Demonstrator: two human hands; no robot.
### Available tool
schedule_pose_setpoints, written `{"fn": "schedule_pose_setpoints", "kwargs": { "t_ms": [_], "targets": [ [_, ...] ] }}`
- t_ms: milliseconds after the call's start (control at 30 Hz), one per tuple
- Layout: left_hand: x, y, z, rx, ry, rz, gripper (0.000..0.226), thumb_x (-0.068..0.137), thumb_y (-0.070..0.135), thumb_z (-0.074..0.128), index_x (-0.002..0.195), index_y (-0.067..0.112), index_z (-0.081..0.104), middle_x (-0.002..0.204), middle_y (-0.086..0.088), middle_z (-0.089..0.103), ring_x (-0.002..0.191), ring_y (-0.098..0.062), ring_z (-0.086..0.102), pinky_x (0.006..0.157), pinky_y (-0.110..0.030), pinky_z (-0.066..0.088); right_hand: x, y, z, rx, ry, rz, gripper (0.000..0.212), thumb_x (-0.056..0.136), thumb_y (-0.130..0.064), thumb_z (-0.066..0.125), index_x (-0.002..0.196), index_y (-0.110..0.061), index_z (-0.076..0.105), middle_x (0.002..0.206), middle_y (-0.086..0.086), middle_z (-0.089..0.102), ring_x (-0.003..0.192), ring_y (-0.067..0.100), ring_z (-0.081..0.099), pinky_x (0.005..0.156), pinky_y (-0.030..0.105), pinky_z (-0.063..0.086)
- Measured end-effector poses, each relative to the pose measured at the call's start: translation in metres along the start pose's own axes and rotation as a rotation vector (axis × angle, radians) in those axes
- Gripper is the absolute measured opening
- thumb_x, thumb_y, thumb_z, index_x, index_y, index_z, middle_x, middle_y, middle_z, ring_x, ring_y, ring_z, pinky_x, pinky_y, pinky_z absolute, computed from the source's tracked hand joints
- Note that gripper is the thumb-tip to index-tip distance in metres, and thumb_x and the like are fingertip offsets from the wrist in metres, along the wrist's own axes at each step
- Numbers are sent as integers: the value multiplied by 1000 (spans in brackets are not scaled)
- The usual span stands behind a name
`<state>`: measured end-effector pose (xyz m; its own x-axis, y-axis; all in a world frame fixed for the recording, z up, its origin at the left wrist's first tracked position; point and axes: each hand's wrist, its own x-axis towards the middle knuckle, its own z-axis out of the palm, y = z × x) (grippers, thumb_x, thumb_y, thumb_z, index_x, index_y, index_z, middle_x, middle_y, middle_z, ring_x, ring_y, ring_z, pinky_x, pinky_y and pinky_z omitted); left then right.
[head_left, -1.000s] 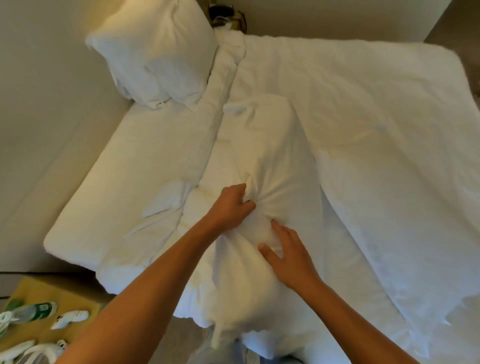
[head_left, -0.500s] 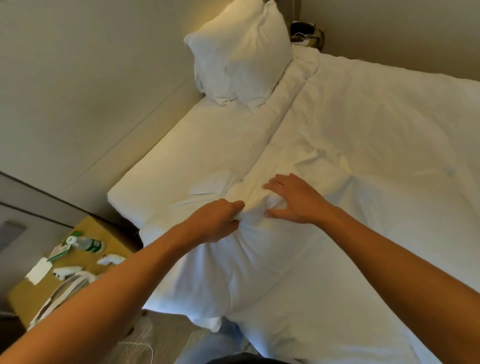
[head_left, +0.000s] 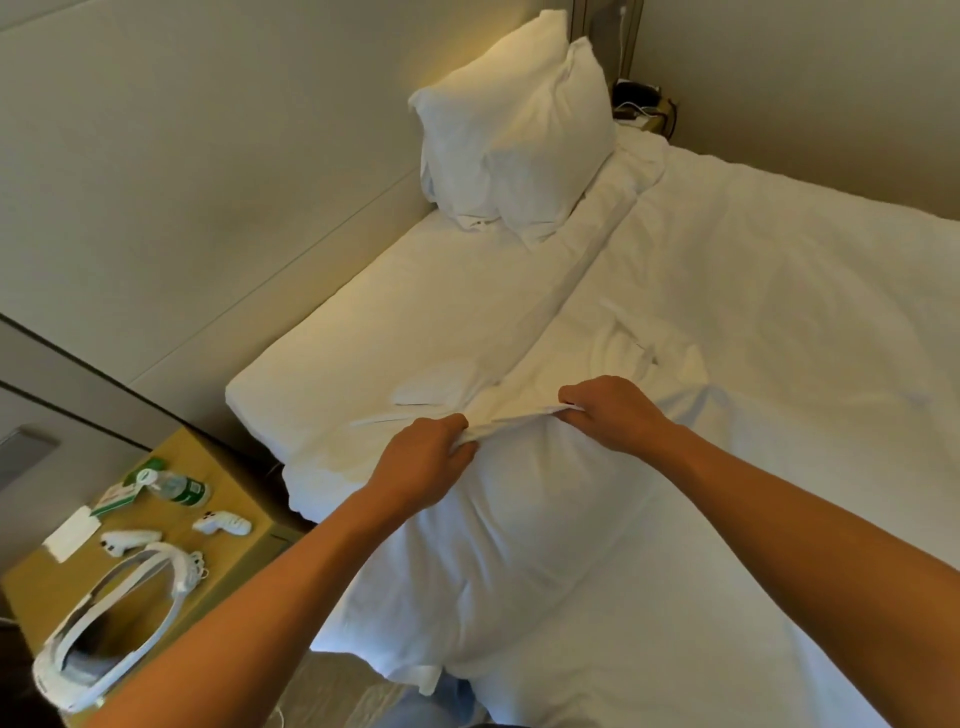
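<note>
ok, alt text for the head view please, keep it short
The left hand and right hand pinch a white pillowcase edge taut between them, on a pillow at the near side of a white bed. A second pillow stands at the bed's head; a bedside table on the left holds a water bottle, controllers and a headset.
</note>
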<state>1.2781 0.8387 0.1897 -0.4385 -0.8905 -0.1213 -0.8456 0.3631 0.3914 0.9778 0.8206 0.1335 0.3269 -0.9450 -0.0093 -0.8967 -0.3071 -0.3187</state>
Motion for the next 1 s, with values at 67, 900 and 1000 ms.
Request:
{"fn": "schedule_pose_setpoints", "kwargs": {
  "t_ms": [67,900,1000],
  "targets": [
    [3,-2,-1,-1,17,-15,29,102,39,53,88,14,57,75,-6,64,67,-27,60,57,-37,43,-3,-6,-3,26,13,44,37,104,-45,54,77,-20,48,62,-8,47,56,18,46,50,31,26],
    [22,-39,-26,91,206,99,16,101,17,53,104,10,67,92,-8,57,89,-28,53,61,-35,41,-39,-66,-12,421,152,413,51,93,-47,72,58,-21,45,56,-6,46,52,11,40,56,31,32],
    [31,-44,-31,114,215,105,19,102,19,53,109,13,69,97,-5,58,90,-26,54,60,-35,44,-48,-56,-12,240,108,414,32,89,-55,71,69,-33,58,71,-10,56,63,7,53,56,27,38]
  ]
}}
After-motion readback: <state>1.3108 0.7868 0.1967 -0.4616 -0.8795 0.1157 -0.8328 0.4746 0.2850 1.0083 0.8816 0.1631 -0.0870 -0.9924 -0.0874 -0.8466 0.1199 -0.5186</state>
